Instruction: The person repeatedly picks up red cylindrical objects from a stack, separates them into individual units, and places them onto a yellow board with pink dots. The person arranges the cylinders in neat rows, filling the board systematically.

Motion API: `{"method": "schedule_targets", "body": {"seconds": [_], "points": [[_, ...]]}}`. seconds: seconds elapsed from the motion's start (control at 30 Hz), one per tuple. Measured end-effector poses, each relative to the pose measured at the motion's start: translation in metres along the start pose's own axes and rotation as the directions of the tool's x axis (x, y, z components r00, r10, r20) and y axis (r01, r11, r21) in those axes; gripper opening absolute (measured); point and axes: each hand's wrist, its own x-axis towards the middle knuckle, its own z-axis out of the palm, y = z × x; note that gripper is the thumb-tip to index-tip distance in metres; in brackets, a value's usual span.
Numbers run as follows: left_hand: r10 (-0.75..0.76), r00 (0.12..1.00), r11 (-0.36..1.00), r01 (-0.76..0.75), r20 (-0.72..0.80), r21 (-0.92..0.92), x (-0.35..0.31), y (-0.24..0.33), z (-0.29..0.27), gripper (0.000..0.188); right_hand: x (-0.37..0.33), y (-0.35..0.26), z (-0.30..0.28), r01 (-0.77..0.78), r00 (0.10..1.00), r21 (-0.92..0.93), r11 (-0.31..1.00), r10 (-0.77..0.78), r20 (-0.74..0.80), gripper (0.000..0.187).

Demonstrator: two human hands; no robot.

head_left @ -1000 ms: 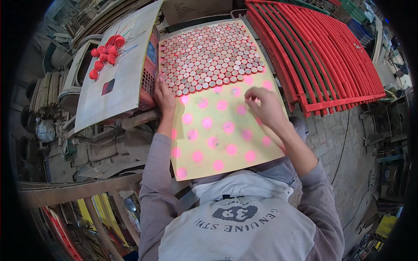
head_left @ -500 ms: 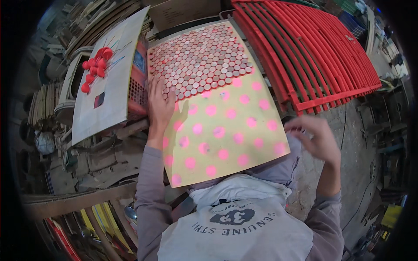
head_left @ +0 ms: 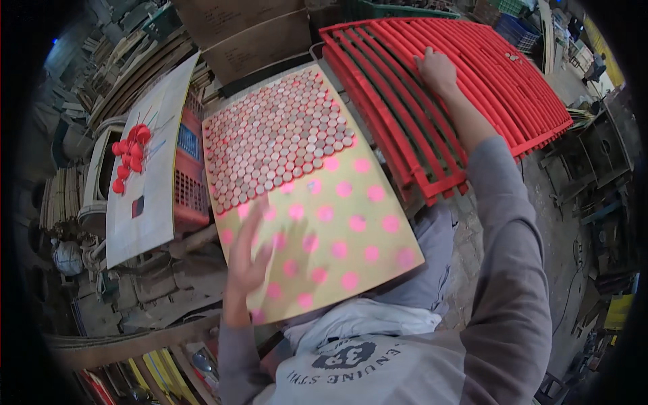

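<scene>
A pale yellow board [head_left: 378,229] with pink round spots lies tilted in front of me, its near edge over my lap. Tight rows of small pale discs [head_left: 277,128] with red edges cover its far half. My left hand [head_left: 248,260] hovers above the left of the spotted part, slightly blurred, fingers apart and holding nothing. Out to the far right, my right hand [head_left: 439,71] has its fingers bent down at a rack of long red slats [head_left: 499,81]. Its thumb and forefinger are at one slat; whatever lies between the fingertips is hidden.
At left, a white panel [head_left: 152,202] carrying red round-headed pieces [head_left: 131,152] on thin sticks leans by a red plastic crate [head_left: 189,192]. Cardboard boxes [head_left: 250,40] stand behind the board. A wooden rail [head_left: 135,347] crosses at lower left, and stacked timber [head_left: 59,158] lies farther left.
My right hand has gone from beside my lap up to the red slats. The left hand has come off the discs toward me. My view has shifted, and the board appears lower and farther left.
</scene>
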Motion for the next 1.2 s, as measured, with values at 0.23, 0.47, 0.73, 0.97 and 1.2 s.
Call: {"method": "schedule_targets", "body": {"seconds": [0.23,0.47,0.73,0.97,1.2], "points": [[-0.266,0.885,0.900,0.087,-0.381,-0.427,-0.124,0.050,0.014,0.057,0.042,-0.013,0.033,-0.044,0.996,-0.058,0.997,0.048,0.075,0.045],[-0.331,0.685,0.865,-0.055,-0.649,-0.499,-0.152,0.038,0.028,0.053,0.034,-0.027,0.035,0.070,0.996,-0.139,0.988,-0.063,0.057,0.040],[-0.382,0.626,0.834,-0.083,-0.680,-0.545,-0.127,0.038,0.030,0.060,0.044,-0.010,0.039,0.131,0.985,-0.089,0.987,-0.119,0.124,0.043],[-0.338,0.640,0.864,-0.078,-0.690,-0.497,-0.136,0.038,0.042,0.058,0.050,-0.001,0.020,0.042,0.968,0.054,0.998,-0.054,0.243,0.048],[-0.184,0.781,0.925,-0.069,-0.597,-0.374,-0.113,0.040,0.034,0.047,0.024,0.009,-0.038,-0.220,0.940,0.603,0.766,0.002,0.340,0.057]]}}
